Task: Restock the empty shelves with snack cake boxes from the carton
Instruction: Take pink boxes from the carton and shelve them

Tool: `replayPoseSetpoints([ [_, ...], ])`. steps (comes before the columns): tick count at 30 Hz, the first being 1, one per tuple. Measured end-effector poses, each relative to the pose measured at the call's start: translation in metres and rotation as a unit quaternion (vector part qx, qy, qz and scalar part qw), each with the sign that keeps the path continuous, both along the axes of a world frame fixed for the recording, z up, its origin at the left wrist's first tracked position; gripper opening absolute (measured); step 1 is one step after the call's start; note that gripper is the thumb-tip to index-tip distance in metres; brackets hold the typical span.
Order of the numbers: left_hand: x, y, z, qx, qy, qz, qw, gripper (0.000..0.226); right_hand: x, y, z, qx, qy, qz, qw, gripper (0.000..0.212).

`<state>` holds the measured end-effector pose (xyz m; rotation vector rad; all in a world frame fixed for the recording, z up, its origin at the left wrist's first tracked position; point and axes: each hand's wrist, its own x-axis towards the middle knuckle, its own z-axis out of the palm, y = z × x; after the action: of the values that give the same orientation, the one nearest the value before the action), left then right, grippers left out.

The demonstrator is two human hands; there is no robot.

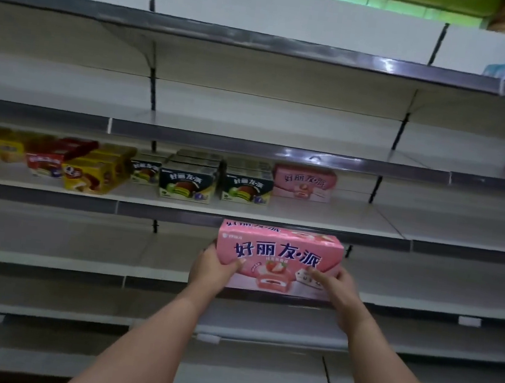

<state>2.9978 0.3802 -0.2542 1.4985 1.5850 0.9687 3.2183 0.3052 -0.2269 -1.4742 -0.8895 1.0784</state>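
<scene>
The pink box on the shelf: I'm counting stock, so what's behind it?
Behind the shelved pink box only the pale back panel shows, above and beside it. Any further boxes directly behind it would be hidden by its front.

shelf (400, 222) bare beside pink box (304, 183)

Light: you get dim, flat indoor light; brighter green-tinted band along the top edge.
Glare: glossy streaks on the shelf rails (319, 158).
Shadows: soft, under each shelf.
Blur: left boxes (82, 167) smeared.
Distortion: your wide lens bows the shelves at the edges.
</scene>
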Motion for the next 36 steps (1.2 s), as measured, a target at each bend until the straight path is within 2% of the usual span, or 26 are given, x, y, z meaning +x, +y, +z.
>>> replayPoseSetpoints([
  [5,0.049,0.026,0.006,0.003,-0.006,0.021,1.000,0.048,0.039,0.027,-0.001,0.005,-0.034,-0.056,0.998,0.055],
  [8,0.081,0.048,0.012,0.003,-0.010,0.041,0.999,0.055,0.068,0.051,0.002,0.009,-0.052,-0.082,0.995,0.043],
  [12,0.134,0.077,0.024,0.008,-0.028,0.056,0.998,0.041,0.115,0.090,0.009,0.015,-0.073,-0.069,0.995,0.057],
  [16,0.174,0.100,0.034,0.033,-0.017,0.074,0.997,0.027,0.156,0.130,0.014,0.021,-0.117,-0.054,0.991,0.054],
  [18,0.187,0.112,0.036,0.045,-0.012,0.094,0.995,0.025,0.175,0.150,0.009,0.029,-0.156,-0.039,0.987,0.056],
  [22,0.202,0.136,0.026,0.028,0.080,0.121,0.989,0.034,0.222,0.206,-0.027,0.034,-0.201,-0.027,0.979,0.057],
  [25,0.210,0.156,0.015,0.024,0.059,0.113,0.992,0.035,0.232,0.228,-0.036,0.018,-0.228,-0.038,0.973,0.071],
  [29,0.224,0.186,0.005,0.041,-0.012,0.117,0.992,0.036,0.221,0.236,-0.025,0.001,-0.221,-0.025,0.975,0.053],
  [33,0.237,0.218,-0.007,0.038,-0.047,0.118,0.991,0.038,0.224,0.261,-0.033,0.012,-0.209,-0.035,0.977,0.044],
  [36,0.243,0.240,-0.012,0.034,-0.037,0.129,0.990,0.040,0.226,0.281,-0.040,0.016,-0.201,-0.028,0.979,0.039],
])
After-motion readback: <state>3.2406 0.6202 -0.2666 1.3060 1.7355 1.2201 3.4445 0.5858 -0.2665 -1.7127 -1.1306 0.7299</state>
